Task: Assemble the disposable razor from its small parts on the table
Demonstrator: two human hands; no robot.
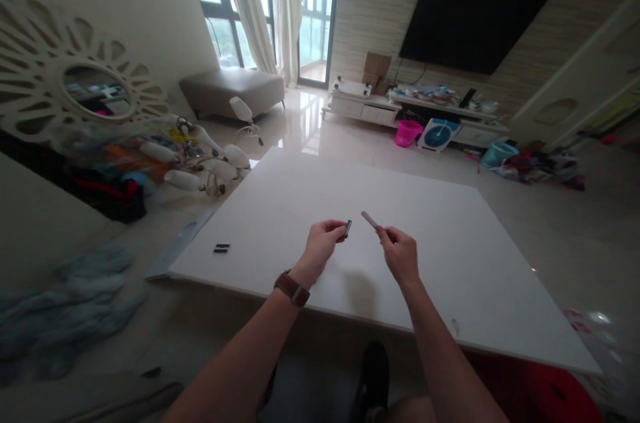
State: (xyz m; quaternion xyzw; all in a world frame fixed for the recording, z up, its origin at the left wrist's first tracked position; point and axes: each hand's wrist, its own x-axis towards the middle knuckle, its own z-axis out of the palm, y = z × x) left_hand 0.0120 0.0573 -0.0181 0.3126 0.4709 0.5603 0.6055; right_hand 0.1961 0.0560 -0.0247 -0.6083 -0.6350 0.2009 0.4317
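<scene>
Right at the centre of the frame we have a small dark piece (pixel 349 228), held up above the table (pixel 310 183), and it's the left hand (pixel 323 241) that has it: the grip is pinching it between thumb and fingers, with one end poking up. Just to the right we get a flat greyish strip (pixel 369 219), slanting up toward the left, its free end near the dark piece but apart from it. The right hand (pixel 401 253) has that one, its grip pinching the lower end. Round the left wrist we spot a watch (pixel 292 287) on a brown strap.

On the white tabletop, over at the left, we see two black strips (pixel 221 251) lying side by side. Down at the lower right, close to the front edge, there's a small pale item (pixel 455 326), too indistinct for us to name.

Further out, left of centre, we find a light fitting (pixel 223 170) with white shades, then a round mirror (pixel 97 93) at the upper left. At the upper right hangs a black television (pixel 480 16), and below it we pick out a pink basket (pixel 408 133) beside a blue-and-white fan (pixel 439 135).
</scene>
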